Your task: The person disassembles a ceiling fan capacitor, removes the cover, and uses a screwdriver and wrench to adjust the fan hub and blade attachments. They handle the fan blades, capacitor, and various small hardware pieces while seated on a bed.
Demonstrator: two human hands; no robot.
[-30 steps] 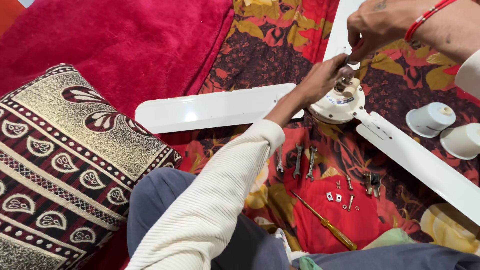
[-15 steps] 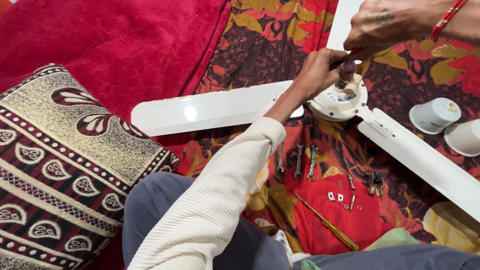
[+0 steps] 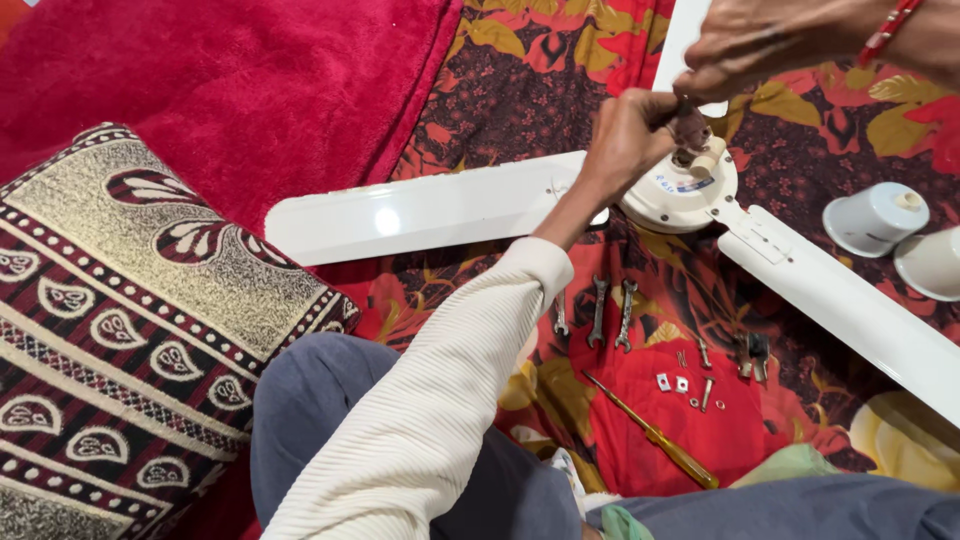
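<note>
Hands, left [image 3: 625, 140] and right [image 3: 760, 45], have lifted slightly, both now pinching the brown shaft [image 3: 690, 125] above the fan hub [image 3: 675, 195], suggesting fastening continues.

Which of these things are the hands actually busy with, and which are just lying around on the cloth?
In hand:
left hand and right hand, both at the small brown part
round white fan hub
long white fan blades

Lying about:
three grey metal spanners
yellow-handled screwdriver
small loose screws and nuts
two white plastic cups
patterned cushion
</note>
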